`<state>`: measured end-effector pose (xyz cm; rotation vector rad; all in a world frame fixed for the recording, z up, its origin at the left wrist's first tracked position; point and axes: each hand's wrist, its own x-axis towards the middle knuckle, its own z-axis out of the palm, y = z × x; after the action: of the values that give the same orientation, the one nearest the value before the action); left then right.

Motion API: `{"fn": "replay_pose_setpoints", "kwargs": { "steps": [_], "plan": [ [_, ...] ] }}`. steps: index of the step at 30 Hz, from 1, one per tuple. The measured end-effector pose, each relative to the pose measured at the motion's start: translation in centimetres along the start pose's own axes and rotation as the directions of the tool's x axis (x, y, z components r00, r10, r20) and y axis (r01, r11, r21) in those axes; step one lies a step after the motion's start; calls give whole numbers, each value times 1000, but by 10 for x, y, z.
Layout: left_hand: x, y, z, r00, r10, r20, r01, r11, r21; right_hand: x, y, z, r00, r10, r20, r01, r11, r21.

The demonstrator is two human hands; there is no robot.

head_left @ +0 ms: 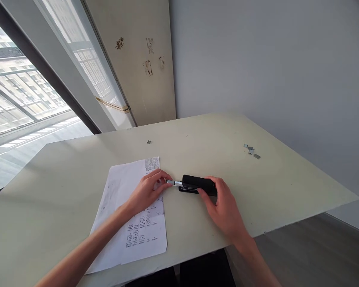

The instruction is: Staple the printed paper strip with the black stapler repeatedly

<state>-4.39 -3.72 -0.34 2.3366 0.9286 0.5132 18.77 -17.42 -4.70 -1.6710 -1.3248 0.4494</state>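
Note:
A black stapler (199, 181) lies on its long side axis across the middle of the table, its front pointing left. My right hand (224, 207) grips its rear end, thumb on the near side and fingers over the far side. From the front sticks out a silvery metal staple tray (177, 183). My left hand (151, 187) pinches the tray's grey outer end between thumb and fingertips; whether staples are in it I cannot tell. Under my left hand and forearm lie printed paper sheets (146, 239), partly covered by them.
Several short staple strips (251, 150) lie at the right of the pale table (275, 191). One more small strip (149, 142) lies near the back. Behind stand a grey wall (257, 59) and a fridge-like cabinet (146, 91), with a window (26, 83) at left.

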Motion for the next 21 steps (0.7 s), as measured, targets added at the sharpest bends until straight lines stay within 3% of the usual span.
{"fn": "replay_pose_setpoints", "kwargs": {
  "steps": [10, 14, 21],
  "plan": [
    [6, -3, -2, 997, 58, 42, -62, 994, 96, 3, -2, 0, 1000, -16, -1, 16, 1000, -16],
    [8, -8, -12, 997, 60, 53, -67, 988, 142, 3, -2, -1, 1000, -11, 5, 11, 1000, -6],
    [13, -26, -29, 991, 42, 126, -48, 998, 48, 5, -3, -1, 1000, -15, 16, 15, 1000, -6]
  ]
}}
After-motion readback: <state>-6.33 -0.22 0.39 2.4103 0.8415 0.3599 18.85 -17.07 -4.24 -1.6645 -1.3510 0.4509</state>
